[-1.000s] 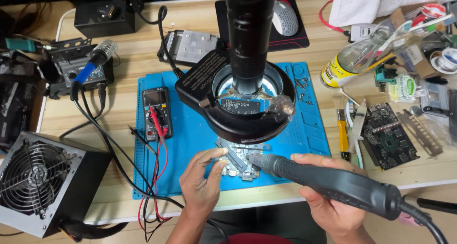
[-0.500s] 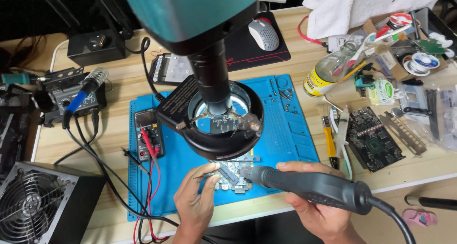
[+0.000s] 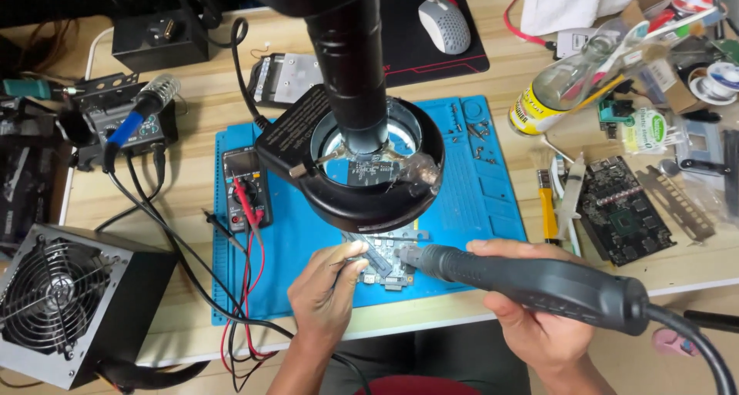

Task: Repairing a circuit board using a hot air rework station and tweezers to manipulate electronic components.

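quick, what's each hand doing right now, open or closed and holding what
Left hand: closed, pinching thin metal tweezers over the small circuit board.
Right hand: closed around the dark grey hot-air handpiece.

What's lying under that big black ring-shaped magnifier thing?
Under the ring lamp a circuit board lies on the blue mat. Its near edge shows between the left hand and the black handheld tool; the rest is covered.

Small grey-blue circuit board (image 3: 389,266) flat on the blue work mat (image 3: 477,195) near the desk's front edge, partly under the black ring-lit microscope head, with thin tweezers (image 3: 348,261) touching its left side and a thick black hot-air handle (image 3: 531,283), metal nozzle on the board's right, lying nearly level, cable trailing right.
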